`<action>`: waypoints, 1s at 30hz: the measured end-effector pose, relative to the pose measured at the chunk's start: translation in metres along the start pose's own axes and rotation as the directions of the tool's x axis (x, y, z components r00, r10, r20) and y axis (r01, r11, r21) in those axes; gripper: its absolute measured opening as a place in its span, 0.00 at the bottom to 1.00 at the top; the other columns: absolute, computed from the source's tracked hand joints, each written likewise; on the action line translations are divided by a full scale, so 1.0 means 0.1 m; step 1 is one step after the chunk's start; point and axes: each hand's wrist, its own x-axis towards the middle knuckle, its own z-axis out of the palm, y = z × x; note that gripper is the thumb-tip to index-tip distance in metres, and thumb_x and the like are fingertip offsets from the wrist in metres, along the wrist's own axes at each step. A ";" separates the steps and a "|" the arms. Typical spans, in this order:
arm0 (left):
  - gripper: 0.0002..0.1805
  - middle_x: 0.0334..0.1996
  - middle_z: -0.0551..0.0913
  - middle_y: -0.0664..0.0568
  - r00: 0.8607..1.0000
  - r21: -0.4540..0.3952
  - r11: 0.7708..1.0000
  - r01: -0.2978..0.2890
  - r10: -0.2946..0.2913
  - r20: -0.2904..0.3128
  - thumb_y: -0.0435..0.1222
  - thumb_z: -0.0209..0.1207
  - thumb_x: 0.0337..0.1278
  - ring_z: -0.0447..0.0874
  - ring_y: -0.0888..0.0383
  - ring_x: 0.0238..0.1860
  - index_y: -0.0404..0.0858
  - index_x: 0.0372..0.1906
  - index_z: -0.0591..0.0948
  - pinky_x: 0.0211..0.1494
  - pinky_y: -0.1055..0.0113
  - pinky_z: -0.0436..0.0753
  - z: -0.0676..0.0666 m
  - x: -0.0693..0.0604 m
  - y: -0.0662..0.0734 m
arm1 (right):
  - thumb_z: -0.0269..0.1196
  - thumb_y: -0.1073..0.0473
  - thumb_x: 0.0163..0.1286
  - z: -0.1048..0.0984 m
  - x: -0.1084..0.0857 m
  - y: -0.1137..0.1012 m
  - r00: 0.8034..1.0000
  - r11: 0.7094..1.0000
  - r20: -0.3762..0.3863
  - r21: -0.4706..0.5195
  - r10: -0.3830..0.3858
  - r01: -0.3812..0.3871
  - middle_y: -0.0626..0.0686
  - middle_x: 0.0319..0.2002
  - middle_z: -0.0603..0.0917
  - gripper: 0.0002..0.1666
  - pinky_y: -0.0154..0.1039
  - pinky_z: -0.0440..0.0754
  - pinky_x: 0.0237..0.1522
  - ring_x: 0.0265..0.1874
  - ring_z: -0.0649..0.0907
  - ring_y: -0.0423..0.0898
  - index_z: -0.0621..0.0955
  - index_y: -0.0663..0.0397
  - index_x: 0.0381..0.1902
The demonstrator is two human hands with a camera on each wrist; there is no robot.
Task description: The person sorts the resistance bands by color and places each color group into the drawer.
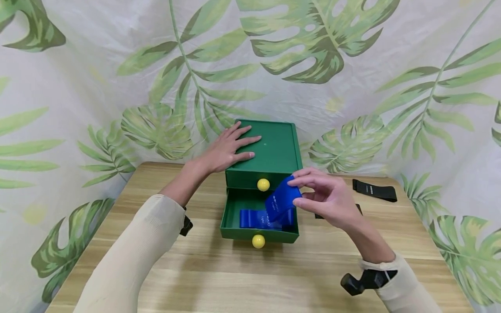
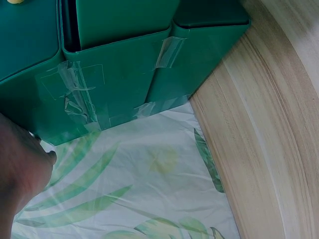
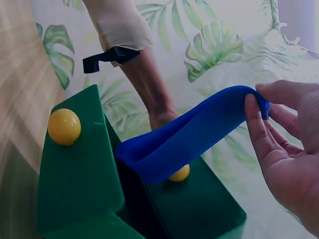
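One blue band (image 1: 281,201) is hanging from the right grip (image 1: 330,198), sloping over the pulled-out lower drawer (image 1: 239,235).
Thumb and fingers are pinching only its upper end, apparently so the rest of the loop is dangling free; beneath it, more blue fabric (image 1: 250,218) is lying inside the drawer; the left hand (image 1: 231,150) is resting on the green cabinet (image 1: 274,145), fingers spread and holding nothing, probably steadying it; farther right, a black band (image 1: 375,190) is lying on the desk (image 1: 188,265).
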 end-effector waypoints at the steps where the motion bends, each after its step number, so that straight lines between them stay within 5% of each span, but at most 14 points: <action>1: 0.33 0.86 0.49 0.43 1.000 -0.001 1.000 0.003 -0.003 -0.001 0.55 0.52 0.81 0.32 0.40 0.87 0.53 0.84 0.65 0.83 0.35 0.39 0.00 0.00 0.00 | 0.72 0.75 0.66 0.03 0.03 0.02 1.000 1.000 0.003 -0.005 0.003 -0.003 0.54 0.58 0.83 0.18 0.33 0.88 0.43 0.54 0.84 0.47 0.84 0.76 0.54; 30: 0.32 0.86 0.50 0.45 1.000 -0.018 1.000 0.010 -0.010 -0.009 0.56 0.52 0.81 0.32 0.42 0.87 0.55 0.83 0.66 0.84 0.35 0.39 0.01 0.00 0.00 | 0.72 0.70 0.69 0.75 0.36 0.39 0.994 0.994 0.065 0.065 0.085 -0.089 0.60 0.59 0.82 0.19 0.35 0.88 0.46 0.52 0.86 0.47 0.87 0.67 0.57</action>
